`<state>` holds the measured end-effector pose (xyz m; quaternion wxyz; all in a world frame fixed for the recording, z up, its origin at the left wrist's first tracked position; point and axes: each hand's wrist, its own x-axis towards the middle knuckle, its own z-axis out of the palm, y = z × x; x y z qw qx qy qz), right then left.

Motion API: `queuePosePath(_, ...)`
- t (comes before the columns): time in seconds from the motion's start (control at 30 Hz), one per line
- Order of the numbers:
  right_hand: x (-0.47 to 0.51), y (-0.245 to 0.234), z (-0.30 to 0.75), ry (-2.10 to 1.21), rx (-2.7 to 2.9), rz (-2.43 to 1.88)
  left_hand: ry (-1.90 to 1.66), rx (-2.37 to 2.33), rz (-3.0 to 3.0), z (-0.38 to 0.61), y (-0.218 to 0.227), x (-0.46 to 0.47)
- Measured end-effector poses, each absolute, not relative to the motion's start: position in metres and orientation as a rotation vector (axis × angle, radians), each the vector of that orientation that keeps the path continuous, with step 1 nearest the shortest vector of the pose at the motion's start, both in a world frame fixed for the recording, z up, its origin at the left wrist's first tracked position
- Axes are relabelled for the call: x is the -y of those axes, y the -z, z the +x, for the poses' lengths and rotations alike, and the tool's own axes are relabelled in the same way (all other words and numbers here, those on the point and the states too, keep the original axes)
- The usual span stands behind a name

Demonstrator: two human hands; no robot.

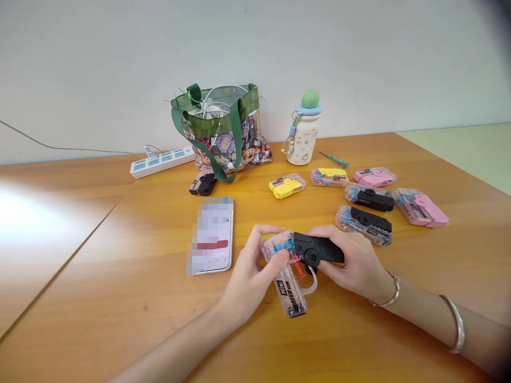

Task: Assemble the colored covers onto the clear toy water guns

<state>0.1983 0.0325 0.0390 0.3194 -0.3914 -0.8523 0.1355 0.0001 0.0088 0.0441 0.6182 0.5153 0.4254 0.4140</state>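
Note:
Both my hands hold one small toy water gun [297,266] with a clear body, a black top and a red trigger, low over the wooden table [120,298]. My left hand [251,276] pinches the clear front end with thumb and fingers. My right hand [351,263] is wrapped around the black rear part. The clear grip points down toward me.
A phone [211,236] lies face up just left of my hands. Several more toy guns lie behind to the right: yellow [286,186], black [364,223], pink [421,207]. A green-strapped clear bag [219,133], a power strip [162,159], a small bottle [304,133] and a screwdriver [334,158] stand near the wall.

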Motion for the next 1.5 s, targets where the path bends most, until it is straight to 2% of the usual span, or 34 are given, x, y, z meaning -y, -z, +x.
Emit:
queuePosePath(0.43,-0.032,-0.038,0.198,-0.507,2.119,-0.812,-0.976,-0.866,1.057,0.000,-0.042,-0.008)
queuePosePath(0.7,-0.032,-0.059,0.203,-1.118,2.246,-0.738,-0.887,-0.949,1.255,-0.005,-0.046,-0.015)
queuePosePath(1.07,-0.046,-0.054,0.210,-1.858,1.773,-0.556,-0.922,-0.826,1.218,-0.014,-0.047,-0.017)
queuePosePath(1.23,-0.057,-0.056,0.217,-1.631,1.664,-0.862,-0.838,-0.979,1.322,-0.014,-0.051,-0.019)
queuePosePath(1.5,-0.065,-0.049,0.219,-1.234,1.767,-1.130,-0.485,-1.464,1.954,-0.012,-0.052,-0.026)
